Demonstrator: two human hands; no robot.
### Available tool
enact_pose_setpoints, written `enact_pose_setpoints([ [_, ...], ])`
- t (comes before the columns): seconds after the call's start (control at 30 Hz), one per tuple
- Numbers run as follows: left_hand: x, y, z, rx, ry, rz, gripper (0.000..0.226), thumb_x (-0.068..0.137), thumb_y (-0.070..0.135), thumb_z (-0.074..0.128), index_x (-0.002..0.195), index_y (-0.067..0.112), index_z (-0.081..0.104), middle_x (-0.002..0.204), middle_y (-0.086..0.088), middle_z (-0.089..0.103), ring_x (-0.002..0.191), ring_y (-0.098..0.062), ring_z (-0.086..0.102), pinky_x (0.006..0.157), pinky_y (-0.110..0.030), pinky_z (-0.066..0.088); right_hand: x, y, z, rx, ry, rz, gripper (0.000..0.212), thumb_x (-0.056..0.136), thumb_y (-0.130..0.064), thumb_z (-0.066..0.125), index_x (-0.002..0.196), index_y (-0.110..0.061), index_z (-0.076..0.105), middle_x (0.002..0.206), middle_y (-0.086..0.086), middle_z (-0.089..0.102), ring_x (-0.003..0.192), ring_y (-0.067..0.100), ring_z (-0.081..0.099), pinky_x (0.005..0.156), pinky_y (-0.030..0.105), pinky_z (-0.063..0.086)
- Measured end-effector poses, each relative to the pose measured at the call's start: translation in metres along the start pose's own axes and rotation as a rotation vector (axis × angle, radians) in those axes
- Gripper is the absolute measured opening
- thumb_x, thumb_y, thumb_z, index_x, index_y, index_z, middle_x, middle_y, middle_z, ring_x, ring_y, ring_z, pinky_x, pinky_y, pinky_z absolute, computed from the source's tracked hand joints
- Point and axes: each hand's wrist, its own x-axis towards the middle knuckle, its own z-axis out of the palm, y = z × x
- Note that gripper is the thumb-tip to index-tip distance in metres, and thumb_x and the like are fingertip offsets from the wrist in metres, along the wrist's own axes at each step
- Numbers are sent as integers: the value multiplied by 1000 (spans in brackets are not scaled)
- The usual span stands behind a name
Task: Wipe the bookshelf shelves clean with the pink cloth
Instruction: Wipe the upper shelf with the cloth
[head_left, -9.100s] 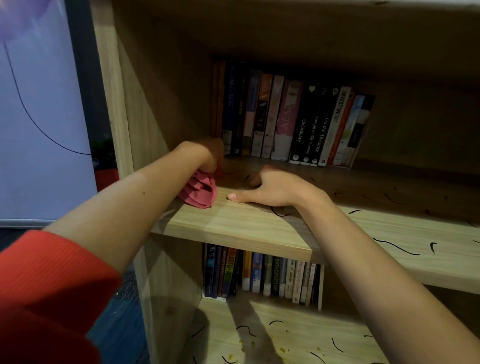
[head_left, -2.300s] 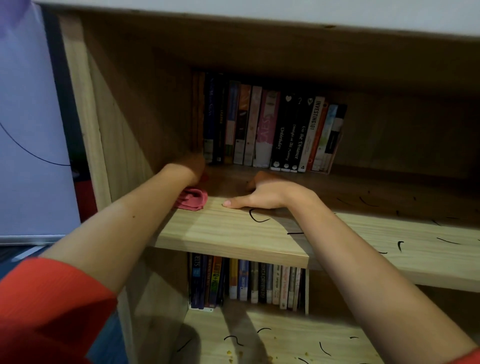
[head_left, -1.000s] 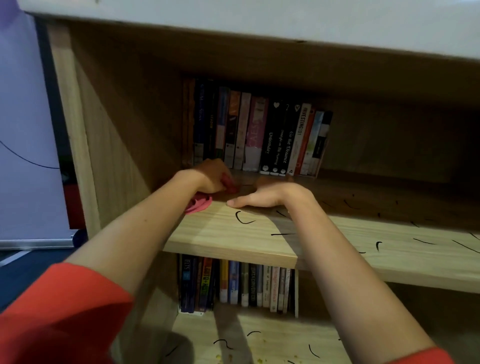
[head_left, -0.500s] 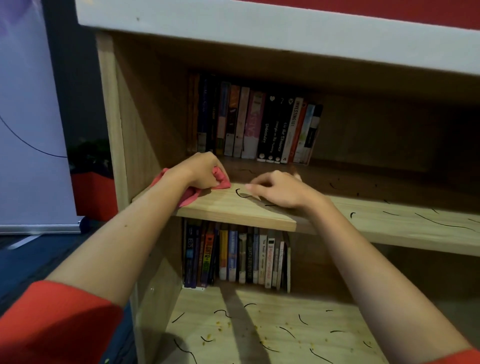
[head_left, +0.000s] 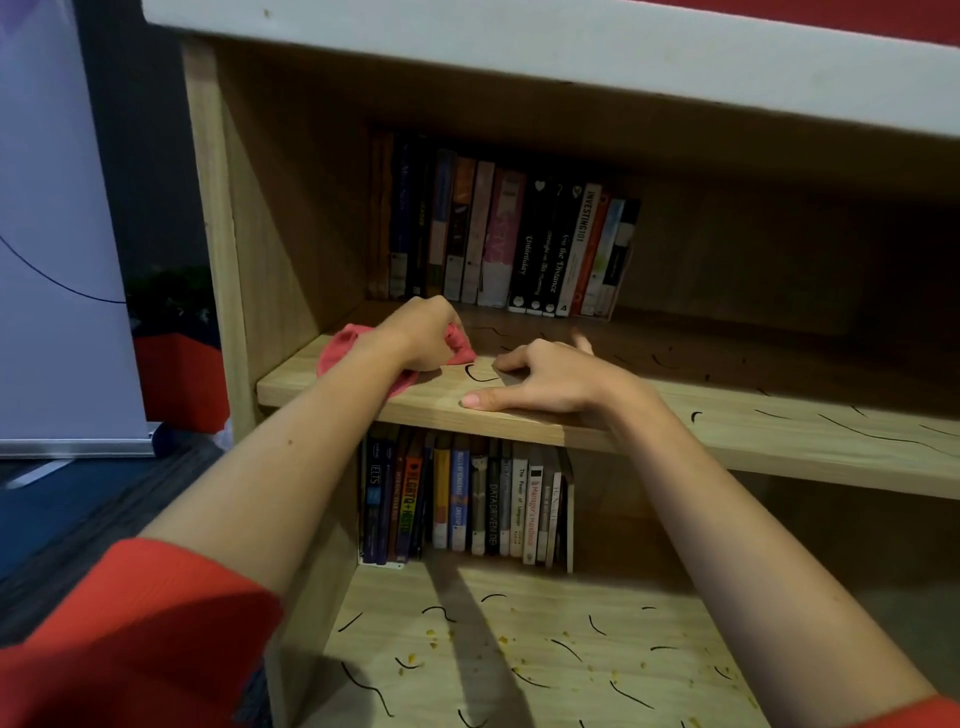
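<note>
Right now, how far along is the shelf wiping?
Done: the upper shelf looks mark-free at its left front corner. In hand: the left hand grips the pink cloth beside a curved black mark; the right hand rests on the shelf. Left: black strokes further right, and the lower shelf with strokes and crumbs.

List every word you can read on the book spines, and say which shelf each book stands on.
"INVESTING101": white spine, upper shelf.
"Go the Distance": black spine, upper shelf.
"IELTS": dark blue spine, lower shelf.
"LGBTQ+": orange spine, lower shelf.
"DATA DRIVEN": dark spine, lower shelf.
"Manager's Handbook": pale spine, lower shelf.
Other spines: too small or blurred.
</note>
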Motion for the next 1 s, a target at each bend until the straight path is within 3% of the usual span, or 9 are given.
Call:
enact_pose_setpoints([
  [0.07, -3, 0, -1, -7, -33, 18, 28, 86, 4, 60, 109, 16, 69, 109, -1, 68, 106, -15, 59, 96, -27, 45, 0, 1, 1, -5, 10, -7, 105, 59, -82, 41, 124, -1, 54, 130, 8, 58, 121, 19, 49, 110, 54, -2],
  [0.2, -8, -3, -12, 17, -105, 36, 28, 87, 11, 63, 114, 19, 67, 107, 2, 67, 102, -13, 59, 89, -23, 44, 2, 3, 1, -6, 28, -32, 95, 65, -78, 46, 122, -4, 58, 135, -1, 54, 127, 17, 44, 111, 55, -3],
  [0.3, 2, 3, -3, 40, -35, 2, 27, 89, 9, 59, 116, 10, 65, 113, -6, 66, 106, -17, 58, 91, -25, 42, 3, 1, 0, -4, 16, -25, 109, 55, -83, 40, 123, 1, 54, 131, 10, 57, 121, 19, 50, 110, 53, 2],
  [0.37, 8, 7, 2, 54, -35, -11, 27, 90, 10, 58, 116, 7, 63, 114, -9, 65, 107, -21, 58, 91, -28, 44, 3, 1, 1, -17, 20, -34, 107, 57, -82, 41, 124, 2, 53, 129, 12, 58, 119, 19, 51, 110, 52, 3],
  [0.57, -1, -6, -19, 98, -209, 93, 33, 88, 7, 59, 114, 26, 66, 111, 7, 62, 103, -13, 57, 90, -27, 45, 5, 3, 1, -22, 33, -48, 112, 51, -83, 37, 124, 0, 55, 128, 8, 59, 120, 18, 50, 111, 52, 1],
  [0.77, 10, 1, -2, 62, -116, 99, 36, 88, -2, 53, 110, 22, 68, 117, -4, 63, 106, -19, 59, 93, -37, 50, 5, 4, 2, -43, 36, -58, 104, 59, -82, 41, 124, -1, 55, 129, 9, 59, 121, 18, 49, 111, 52, 2],
  [0.87, 7, 1, -5, 51, -147, 134, 33, 89, 2, 56, 111, 23, 68, 113, -2, 66, 106, -17, 58, 94, -32, 48, 5, 4, 1, -45, 27, -57, 108, 54, -83, 37, 124, -3, 56, 129, 9, 59, 121, 18, 50, 110, 52, 2],
  [1.0, -1, -6, -22, 80, -248, 130, 31, 88, 11, 61, 111, 31, 67, 105, 8, 64, 94, -9, 57, 80, -21, 45, 6, 6, 1, -32, 37, -60, 114, 49, -84, 36, 124, 0, 55, 128, 11, 58, 118, 19, 52, 110, 52, 2],
])
